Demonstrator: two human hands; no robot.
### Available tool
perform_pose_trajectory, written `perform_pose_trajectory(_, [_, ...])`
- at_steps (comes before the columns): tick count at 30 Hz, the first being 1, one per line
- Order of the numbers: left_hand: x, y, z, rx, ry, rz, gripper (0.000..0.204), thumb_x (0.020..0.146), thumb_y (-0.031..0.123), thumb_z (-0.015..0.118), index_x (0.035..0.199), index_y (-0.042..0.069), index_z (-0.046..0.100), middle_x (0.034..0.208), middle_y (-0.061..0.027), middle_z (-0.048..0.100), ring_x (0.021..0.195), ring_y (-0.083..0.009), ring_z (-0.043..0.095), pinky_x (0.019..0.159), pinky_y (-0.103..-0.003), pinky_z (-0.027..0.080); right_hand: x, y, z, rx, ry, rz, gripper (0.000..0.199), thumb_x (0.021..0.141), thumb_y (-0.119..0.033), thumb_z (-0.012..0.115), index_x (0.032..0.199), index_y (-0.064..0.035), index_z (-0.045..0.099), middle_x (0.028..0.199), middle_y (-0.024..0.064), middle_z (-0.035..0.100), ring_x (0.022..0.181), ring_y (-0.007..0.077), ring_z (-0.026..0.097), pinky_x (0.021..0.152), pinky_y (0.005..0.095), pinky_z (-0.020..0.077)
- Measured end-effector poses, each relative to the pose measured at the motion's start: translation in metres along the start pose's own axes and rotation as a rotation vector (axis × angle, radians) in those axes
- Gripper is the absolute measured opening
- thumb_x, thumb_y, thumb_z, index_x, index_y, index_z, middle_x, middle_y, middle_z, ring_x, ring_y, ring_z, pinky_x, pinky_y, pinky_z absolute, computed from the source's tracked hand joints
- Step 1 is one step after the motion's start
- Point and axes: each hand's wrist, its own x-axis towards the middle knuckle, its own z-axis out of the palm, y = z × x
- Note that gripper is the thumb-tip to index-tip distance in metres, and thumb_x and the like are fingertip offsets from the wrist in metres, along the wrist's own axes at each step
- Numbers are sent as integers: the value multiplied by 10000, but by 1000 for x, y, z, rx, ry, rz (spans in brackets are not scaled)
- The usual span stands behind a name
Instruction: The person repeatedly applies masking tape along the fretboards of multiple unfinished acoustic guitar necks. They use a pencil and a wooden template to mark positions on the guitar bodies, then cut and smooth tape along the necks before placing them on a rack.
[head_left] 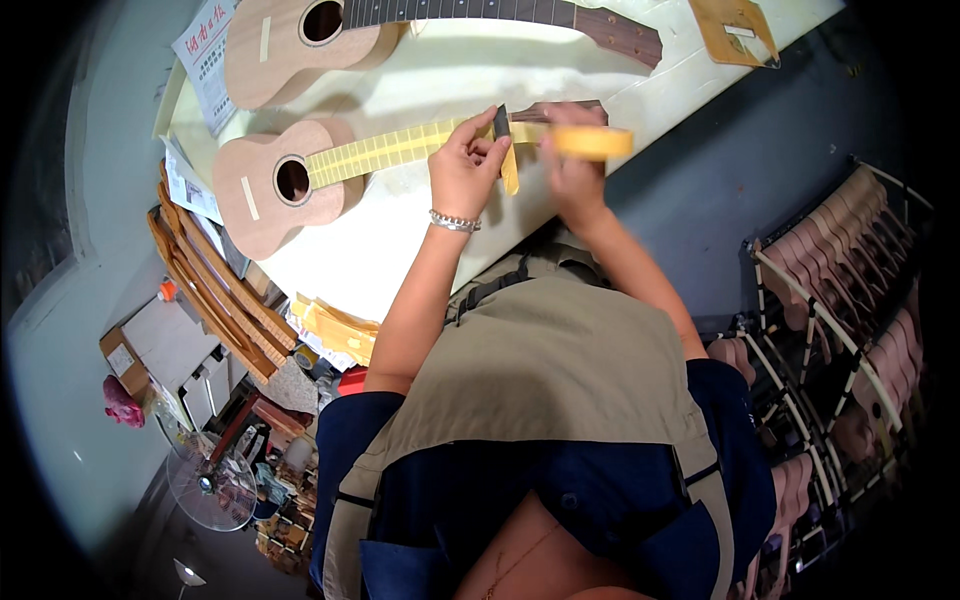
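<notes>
A small wooden ukulele [275, 185] lies on the white workbench [420, 250], its fretboard covered with yellow masking tape [385, 152]. My left hand [465, 165], with a bracelet at the wrist, pinches a small dark blade and a hanging strip of tape at the neck. My right hand [572, 165] holds the roll of yellow tape [592, 142] just to the right, over the neck's end.
A second ukulele [300, 35] lies at the far side of the bench, with a wooden template [735, 28] at the far right. Wooden forms [215, 290] lean at the bench's left. A rack of instrument necks [850, 290] stands to the right. A fan [210, 485] is on the floor.
</notes>
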Motion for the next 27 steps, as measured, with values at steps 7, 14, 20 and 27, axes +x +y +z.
perform_pose_trajectory(7, [9, 19, -8, 108, -6, 75, 345, 776, 98, 694, 1104, 66, 590, 652, -50, 640, 556, -74, 567, 533, -217, 468, 30, -49, -42, 375, -196, -208, 202, 847, -20, 501, 1035, -71, 552, 1079, 113, 601, 1121, 310, 542, 1064, 444, 246])
perform_pose_trajectory(14, [88, 61, -18, 899, -125, 654, 191, 767, 179, 691, 919, 74, 638, 865, -85, 675, 800, -218, 634, 640, -302, 492, 71, -5, -55, 1036, 323, 397, 484, 799, 134, 500, 1220, -45, 344, 1070, 133, 610, 1177, 274, 503, 1053, 375, 294])
perform_pose_trajectory(20, [58, 82, 62, -502, -250, -141, 142, 825, 64, 655, 955, 30, 612, 847, -16, 636, 710, -74, 596, 673, -205, 491, 90, 0, -47, 1291, 371, 485, 460, 776, 138, 497, 1188, -32, 384, 1108, 146, 604, 1210, 293, 466, 1078, 434, 264])
perform_pose_trajectory(27, [117, 66, -80, -108, 143, -83, 108, 810, 121, 679, 822, 13, 675, 760, -31, 656, 656, -90, 584, 631, -232, 498, 99, 101, -142, 2299, 601, 335, 380, 839, -23, 479, 1216, 25, 470, 1246, 146, 542, 1244, 243, 438, 1123, 466, 118])
